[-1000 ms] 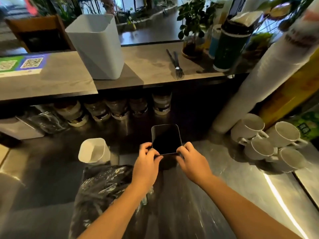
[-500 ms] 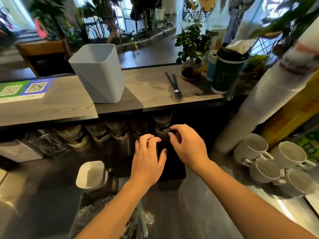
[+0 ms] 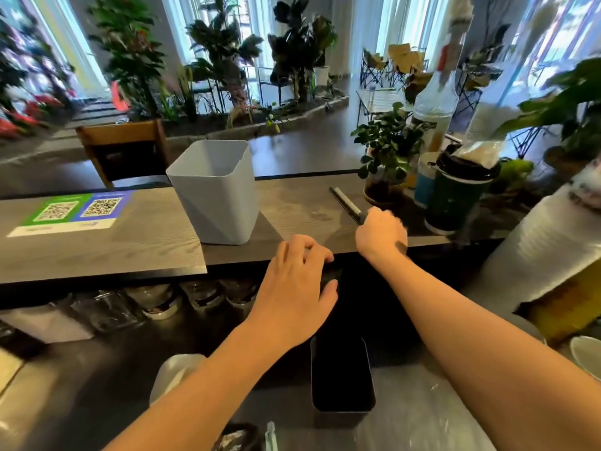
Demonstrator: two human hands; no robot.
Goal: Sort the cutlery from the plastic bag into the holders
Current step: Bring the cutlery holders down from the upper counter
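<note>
The right hand (image 3: 381, 237) reaches up onto the raised wooden worktop (image 3: 130, 242), fingers curled around the dark slim cutlery handles (image 3: 345, 203) lying there. The left hand (image 3: 294, 294) hovers lower with fingers loosely spread, holding nothing. Below it stands the black rectangular holder (image 3: 341, 375); a tall pale grey plastic holder (image 3: 216, 193) sits on the wooden worktop to the left. The plastic bag (image 3: 235, 439) peeks in at the bottom edge.
</note>
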